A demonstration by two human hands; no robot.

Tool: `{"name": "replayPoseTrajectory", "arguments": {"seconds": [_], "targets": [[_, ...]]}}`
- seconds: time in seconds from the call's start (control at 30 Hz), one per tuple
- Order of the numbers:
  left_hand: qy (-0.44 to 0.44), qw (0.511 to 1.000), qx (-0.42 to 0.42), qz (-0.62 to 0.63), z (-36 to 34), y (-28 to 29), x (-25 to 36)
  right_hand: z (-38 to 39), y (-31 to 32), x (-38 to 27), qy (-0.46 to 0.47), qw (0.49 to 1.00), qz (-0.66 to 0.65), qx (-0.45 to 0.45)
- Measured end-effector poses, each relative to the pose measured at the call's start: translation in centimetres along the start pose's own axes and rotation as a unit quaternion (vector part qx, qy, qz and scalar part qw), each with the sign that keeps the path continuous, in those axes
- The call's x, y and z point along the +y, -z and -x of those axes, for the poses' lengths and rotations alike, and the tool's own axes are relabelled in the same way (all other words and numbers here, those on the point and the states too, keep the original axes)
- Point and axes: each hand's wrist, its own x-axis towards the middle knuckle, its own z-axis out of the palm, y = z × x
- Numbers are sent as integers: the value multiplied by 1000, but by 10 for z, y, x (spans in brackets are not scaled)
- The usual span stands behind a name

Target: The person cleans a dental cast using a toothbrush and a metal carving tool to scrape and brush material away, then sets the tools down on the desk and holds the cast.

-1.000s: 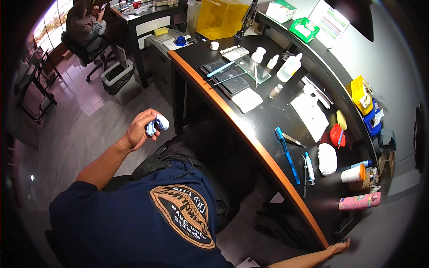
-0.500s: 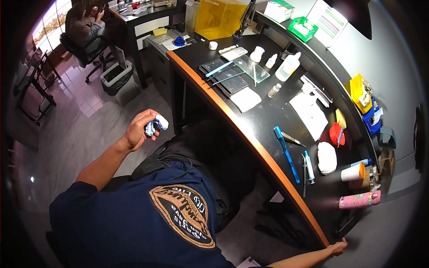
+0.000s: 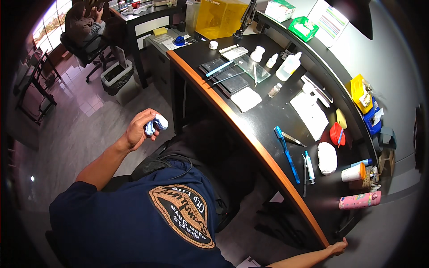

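Note:
My left hand [image 3: 139, 130] is closed around a small white-and-blue dental cast [image 3: 159, 123], held above my lap and away from the desk. Its curved arch shape sticks out past my thumb and fingers. At the lower right, my right hand [image 3: 338, 246] reaches to the near end of the black desk, beside its wooden edge [image 3: 272, 172]. The fingers there look curled, and what they hold, if anything, is hidden. Nearest to it on the desk top lies a pink patterned cylinder [image 3: 359, 200].
On the desk are a blue toothbrush [image 3: 288, 154], a syringe [image 3: 309, 166], a white lump [image 3: 327, 158], a red bowl [image 3: 337, 134], a clear bottle [image 3: 288, 66] and a glass slab [image 3: 252, 68]. A waste bin [image 3: 118, 80] stands on the floor. Far left, another person [image 3: 85, 27] sits.

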Motion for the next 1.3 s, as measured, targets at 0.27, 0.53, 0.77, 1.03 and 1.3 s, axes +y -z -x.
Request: {"name": "replayPoseTrajectory", "arguments": {"seconds": [0.27, 0.53, 0.77, 1.03, 1.3], "targets": [[-6, 1000, 3, 9, 0, 2, -1, -3, -5, 3, -6, 1000, -16, -7], [-10, 1000, 1, -1, 1, 1, 0, -4, -8, 4, -9, 1000, -25, -14], [-7, 1000, 8, -4, 1, 0, 1, -6, -9, 4, -11, 999, -30, -19], [-1, 1000, 10, -10, 2, -3, 3, -11, -8, 6, -10, 999, -38, -27], [-2, 1000, 6, -9, 1, -2, 3, -11, -7, 8, -5, 998, -46, -34]]}}
